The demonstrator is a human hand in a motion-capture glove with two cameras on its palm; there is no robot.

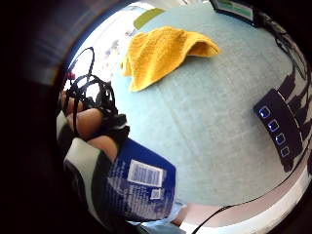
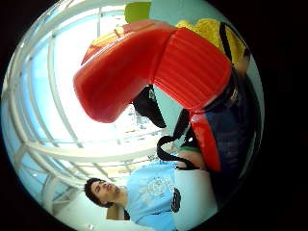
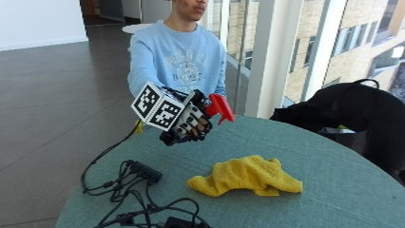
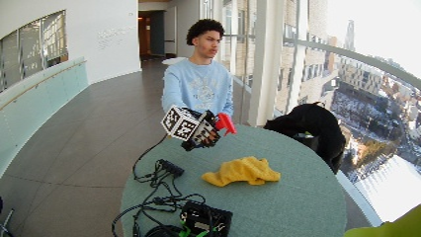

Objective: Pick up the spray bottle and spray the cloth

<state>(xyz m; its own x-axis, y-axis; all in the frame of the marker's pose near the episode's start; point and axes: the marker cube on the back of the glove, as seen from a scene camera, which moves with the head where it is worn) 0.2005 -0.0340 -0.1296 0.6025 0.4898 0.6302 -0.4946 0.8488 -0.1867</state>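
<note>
My gloved right hand point(image 3: 190, 121) grips a spray bottle above the round teal table point(image 3: 342, 166), fingers curled round its body. The bottle's red spray head point(image 3: 219, 107) sticks out past the hand toward the right; close up, the red spray head point(image 2: 154, 67) fills the thumb side palm view. The dark blue bottle body point(image 1: 139, 187) with its barcode label lies against my palm. A crumpled yellow cloth point(image 3: 246, 176) lies on the table below and to the right of the hand, apart from it. The yellow cloth point(image 1: 163, 51) shows spread on the teal tabletop beyond the bottle.
A black power strip point(image 3: 144, 171) and tangled black cables point(image 3: 136, 209) lie on the table's left part. A black bag point(image 3: 354, 114) sits at the far right edge. A black device point(image 4: 205, 218) sits at the table's near edge.
</note>
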